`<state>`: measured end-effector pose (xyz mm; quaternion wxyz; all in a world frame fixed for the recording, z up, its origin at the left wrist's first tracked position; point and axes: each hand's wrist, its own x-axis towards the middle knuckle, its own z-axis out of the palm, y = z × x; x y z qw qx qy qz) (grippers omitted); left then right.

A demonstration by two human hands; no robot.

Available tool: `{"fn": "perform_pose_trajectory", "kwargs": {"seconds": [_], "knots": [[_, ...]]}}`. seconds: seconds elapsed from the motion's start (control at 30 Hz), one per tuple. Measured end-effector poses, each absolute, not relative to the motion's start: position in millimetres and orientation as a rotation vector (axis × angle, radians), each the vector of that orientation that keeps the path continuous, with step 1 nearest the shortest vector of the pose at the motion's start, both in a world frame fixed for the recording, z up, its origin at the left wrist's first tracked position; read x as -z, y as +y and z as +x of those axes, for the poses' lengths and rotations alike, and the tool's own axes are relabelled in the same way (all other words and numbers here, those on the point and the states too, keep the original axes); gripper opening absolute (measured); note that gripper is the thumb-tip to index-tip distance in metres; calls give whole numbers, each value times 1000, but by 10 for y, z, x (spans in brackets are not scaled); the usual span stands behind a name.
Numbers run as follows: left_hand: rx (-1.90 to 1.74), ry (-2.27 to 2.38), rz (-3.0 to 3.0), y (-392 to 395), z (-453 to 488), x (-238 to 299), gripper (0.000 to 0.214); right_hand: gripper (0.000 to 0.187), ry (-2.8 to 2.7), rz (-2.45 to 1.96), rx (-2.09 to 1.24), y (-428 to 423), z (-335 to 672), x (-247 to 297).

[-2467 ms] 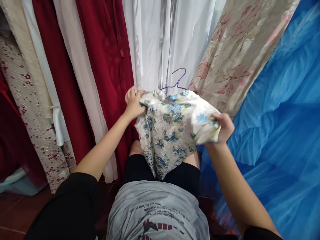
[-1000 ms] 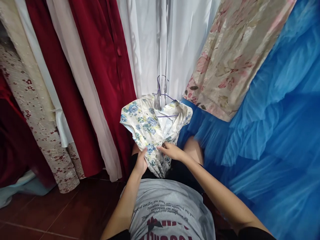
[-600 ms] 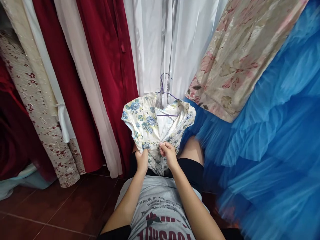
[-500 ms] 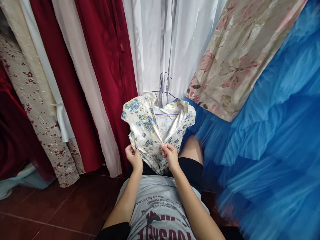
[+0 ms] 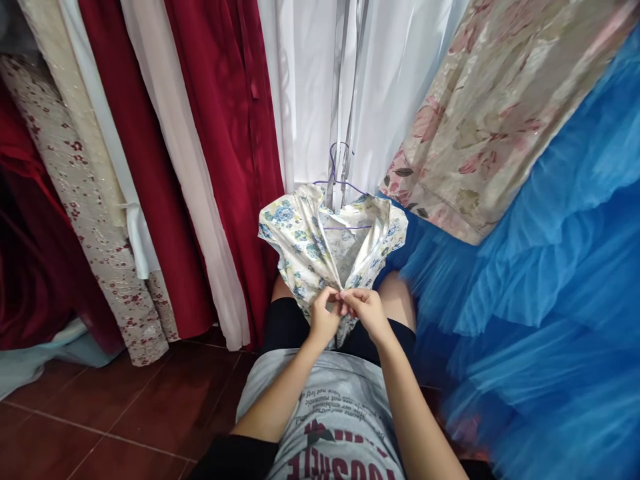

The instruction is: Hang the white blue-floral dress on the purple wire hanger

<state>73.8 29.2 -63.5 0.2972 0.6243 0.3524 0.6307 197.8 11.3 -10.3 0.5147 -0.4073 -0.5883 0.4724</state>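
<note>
A small cream dress with blue flowers (image 5: pixel 305 243) lies over my lap on a purple wire hanger (image 5: pixel 340 180), its back open toward me. My left hand (image 5: pixel 324 320) and my right hand (image 5: pixel 367 312) meet at the bottom of that opening. Both pinch the two fabric edges together, fingertips touching. The hanger's hook rests against hanging white cloth.
Long garments hang ahead: dark red (image 5: pixel 220 133), white (image 5: pixel 300 87), pale spotted fabric (image 5: pixel 75 173) and a pink-flowered brocade (image 5: pixel 490 113). A big blue tulle skirt (image 5: pixel 550 300) fills the right side. Red-brown floor tiles (image 5: pixel 115 420) show at lower left.
My hands have come down from the dress's shoulders to its open back. In the last half second they moved together and now pinch the two edges at one spot.
</note>
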Motion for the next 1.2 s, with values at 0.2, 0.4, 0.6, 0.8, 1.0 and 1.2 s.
{"fn": "perform_pose_trajectory", "kwargs": {"seconds": [0.2, 0.4, 0.6, 0.8, 1.0, 1.2], "knots": [[-1679, 983, 1541, 366, 883, 727, 7, 20, -1266, -899, -996, 628, 1929, -851], [-1731, 961, 1331, 633, 1041, 1043, 7, 26, -1112, -938, -1320, 1353, 1812, -1755], [-1668, 1133, 1404, 989, 1429, 1258, 25, 55, -998, -1015, -1366, 1585, 1862, -1915], [-1745, 1188, 1491, 1024, 1434, 1307, 24, 47, -884, -899, -1214, 1408, 1820, -1837], [-2136, 1011, 1585, 952, 796, 226, 13, 19, -1066, -763, -899, 1002, 1597, -1483], [-1882, 946, 2341, 1139, 279, -1306, 24, 21, -1316, -778, -724, 1038, 1521, -1331]]}}
